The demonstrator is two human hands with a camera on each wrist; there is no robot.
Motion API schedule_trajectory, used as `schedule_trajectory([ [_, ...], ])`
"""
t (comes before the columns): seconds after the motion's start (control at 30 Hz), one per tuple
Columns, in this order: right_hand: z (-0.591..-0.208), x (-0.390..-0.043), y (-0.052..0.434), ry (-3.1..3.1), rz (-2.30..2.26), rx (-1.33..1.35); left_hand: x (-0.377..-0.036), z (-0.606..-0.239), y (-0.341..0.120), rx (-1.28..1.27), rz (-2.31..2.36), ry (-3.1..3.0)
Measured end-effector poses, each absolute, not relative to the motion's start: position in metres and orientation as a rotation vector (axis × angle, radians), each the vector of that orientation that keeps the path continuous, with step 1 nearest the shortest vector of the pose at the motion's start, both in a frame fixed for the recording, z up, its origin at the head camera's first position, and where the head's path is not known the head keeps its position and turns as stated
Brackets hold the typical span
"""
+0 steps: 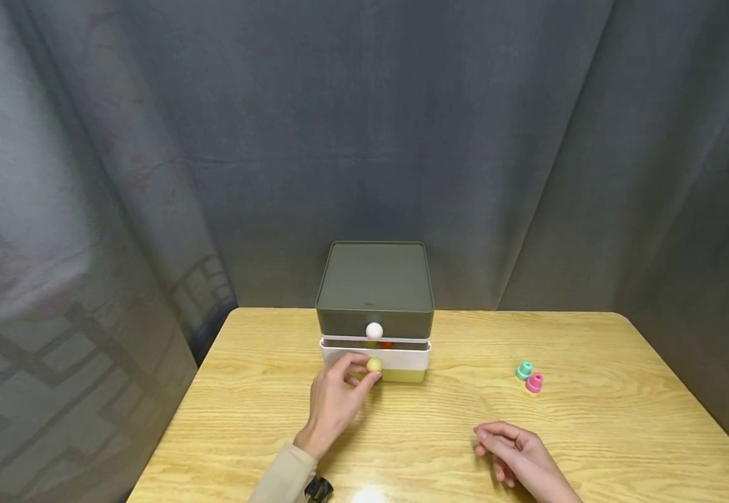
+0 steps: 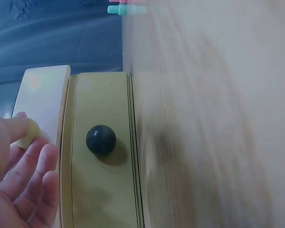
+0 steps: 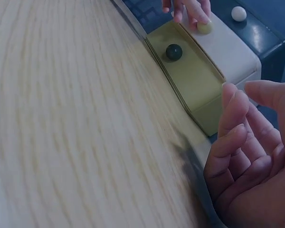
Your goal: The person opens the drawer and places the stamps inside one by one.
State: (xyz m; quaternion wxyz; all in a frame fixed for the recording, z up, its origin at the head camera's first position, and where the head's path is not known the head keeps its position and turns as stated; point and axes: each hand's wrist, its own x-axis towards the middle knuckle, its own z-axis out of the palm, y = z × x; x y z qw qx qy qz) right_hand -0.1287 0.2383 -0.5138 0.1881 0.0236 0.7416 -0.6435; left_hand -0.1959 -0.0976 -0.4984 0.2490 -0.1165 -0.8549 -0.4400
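Presently, the left hand [image 1: 335, 402] is at the front of the drawer box [image 1: 374, 276], thumb and finger pinching the yellow knob [image 1: 374, 365] of the white drawer [image 1: 408, 359]. Drawer partly out from the box. Step in hand, as I judge it: working this drawer by its knob; pull or push cannot be told. Either way, the next move seems to call for a straight, level slide with the pinch kept central, lest the drawer bind.

Right hand [image 1: 518, 457]: in front of the box and off to its right, fingers loosely curled, nothing in them.

Through the gap above the drawer front, inside the box: a red item [image 1: 387, 345] and a yellow-green item [image 1: 371, 344], shapes too hidden to name.

Box also has a dark top drawer [image 1: 339, 323] with white knob [image 1: 374, 330], and a yellow bottom drawer [image 2: 99, 190] with black knob [image 2: 101, 140], below the left hand; loose fingers could brush that knob. Nothing else seems to block the slide.

Right of the box, well apart: a teal cone piece [image 1: 524, 370] and a pink cone piece [image 1: 535, 383], side by side on the wooden table [image 1: 244, 377]. Grey curtain [image 1: 377, 140] behind the box.
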Motion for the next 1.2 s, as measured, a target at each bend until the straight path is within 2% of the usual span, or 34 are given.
schedule_trajectory([
  [0.8,-0.514,-0.128,0.238,2.072,-1.818,0.069,-0.211,-0.495,-0.095,-0.248,-1.22,-2.375],
  [1.2,-0.511,-0.129,0.241,2.106,-1.8,0.121,-0.205,-0.479,-0.09,-0.265,-1.013,-2.263],
])
